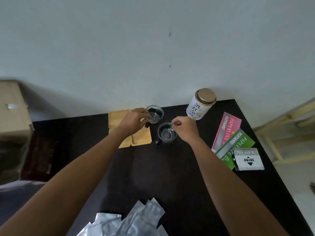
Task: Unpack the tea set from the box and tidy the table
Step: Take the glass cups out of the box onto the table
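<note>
Your left hand [134,120] grasps one clear glass cup [155,114]; your right hand [183,129] pinches another clear glass cup's rim [167,132]. Both sit apparently beside the yellow wooden coasters [119,118]; silver foil packets [136,218] remain untidied.

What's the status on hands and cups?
Left hand grips far clear glass cup. Right hand pinches near clear glass cup rim. Yellow square coasters beside; nothing blocking.

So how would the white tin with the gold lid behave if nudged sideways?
The white tin is tall, narrow and upright near the table's far edge, so it probably tips rather than slides. Being cylindrical, it would likely roll once down. Weight cannot be judged.
</note>
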